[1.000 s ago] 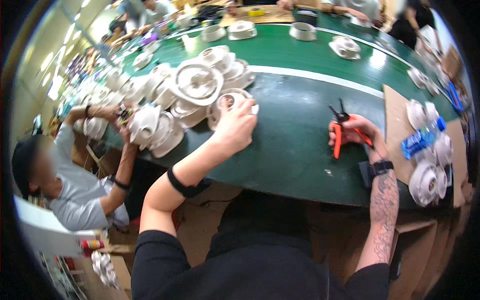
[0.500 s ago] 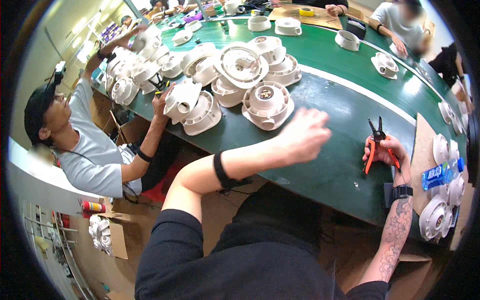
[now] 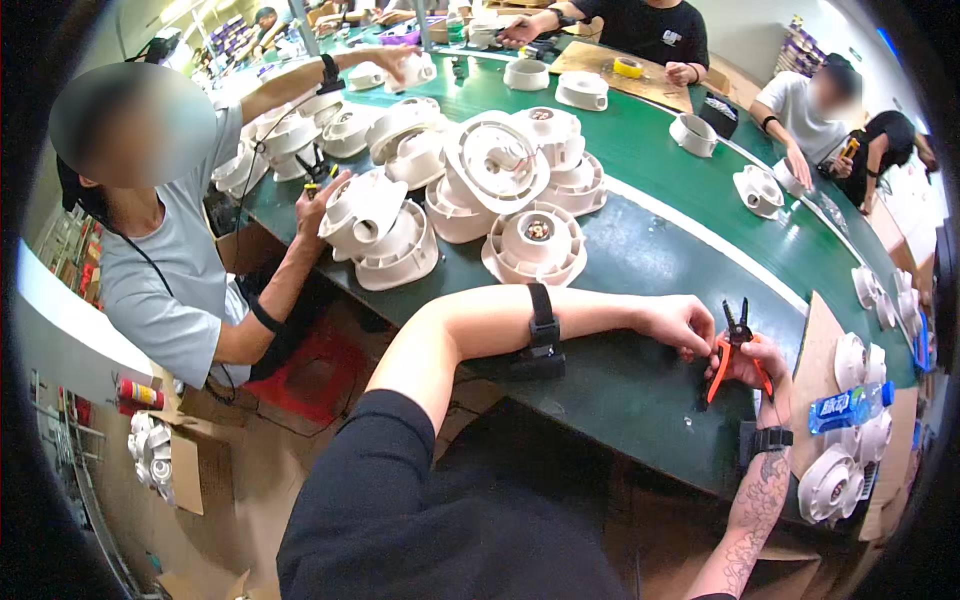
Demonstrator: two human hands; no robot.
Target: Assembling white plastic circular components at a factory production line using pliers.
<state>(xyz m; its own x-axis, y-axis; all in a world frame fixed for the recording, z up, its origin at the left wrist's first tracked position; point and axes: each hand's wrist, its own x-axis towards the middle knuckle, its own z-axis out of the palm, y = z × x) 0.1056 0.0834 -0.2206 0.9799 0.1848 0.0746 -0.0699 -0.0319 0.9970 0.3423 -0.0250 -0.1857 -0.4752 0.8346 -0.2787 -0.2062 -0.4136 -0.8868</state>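
Note:
In my right hand [image 3: 757, 362] are wire strippers [image 3: 738, 335] with orange handles and black jaws pointing up; the fingers wrap round the handles. My left hand [image 3: 682, 325] is just left of the strippers, its fingers curled together in a pinch over the dark green table [image 3: 620, 400]. Whatever the fingertips hold, if anything, is too small or hidden. Left of my left arm stand several white round plastic housings, some stacked. The nearest housing [image 3: 535, 245] has metal contacts in its centre, and a tilted housing [image 3: 497, 160] behind it shows thin wires.
A blue-labelled bottle [image 3: 850, 408] lies on more white housings at the right, beside cardboard [image 3: 815, 350]. Behind the table a green conveyor belt [image 3: 640, 150] carries scattered housings. On my left a co-worker [image 3: 160, 260] reaches across the pile. More people sit across the belt.
My left hand has moved right, away from beside the housings to the wire strippers. The view has shifted, and the co-worker on the left has leaned in, arm stretched toward the belt.

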